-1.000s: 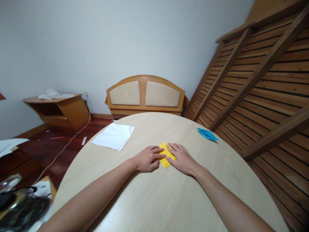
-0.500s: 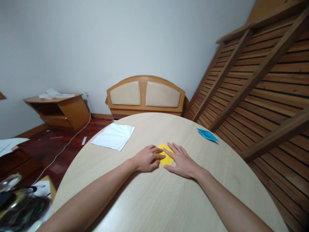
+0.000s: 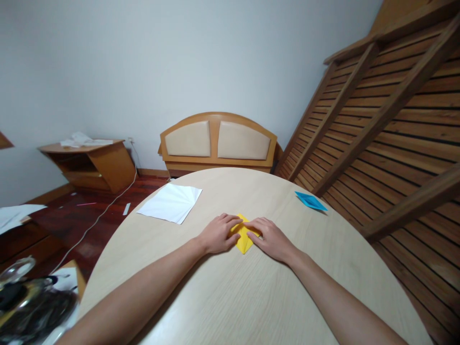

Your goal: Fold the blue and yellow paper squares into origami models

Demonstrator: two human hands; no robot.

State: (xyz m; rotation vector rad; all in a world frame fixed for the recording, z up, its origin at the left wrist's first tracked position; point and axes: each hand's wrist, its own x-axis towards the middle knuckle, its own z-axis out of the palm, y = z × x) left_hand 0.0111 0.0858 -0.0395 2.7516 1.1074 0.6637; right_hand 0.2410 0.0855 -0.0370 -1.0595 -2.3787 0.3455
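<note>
the left hand (image 3: 216,234) and the right hand (image 3: 272,237) lie flat, fingers spread and pressing the folded yellow paper (image 3: 244,237) against the tabletop (image 3: 251,297) between them, gripping nothing. the paper's near tip pokes out toward the person. uneven pressure could let a layer slide on the smooth wood, leaving a crooked crease. the blue folded paper (image 3: 311,201) and white sheet (image 3: 170,203) lie well apart.

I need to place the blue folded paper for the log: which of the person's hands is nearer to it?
Right. The right hand rests on the yellow paper, with the blue folded paper farther out on its own side. The left hand lies on the yellow paper's opposite side, farther away.
</note>
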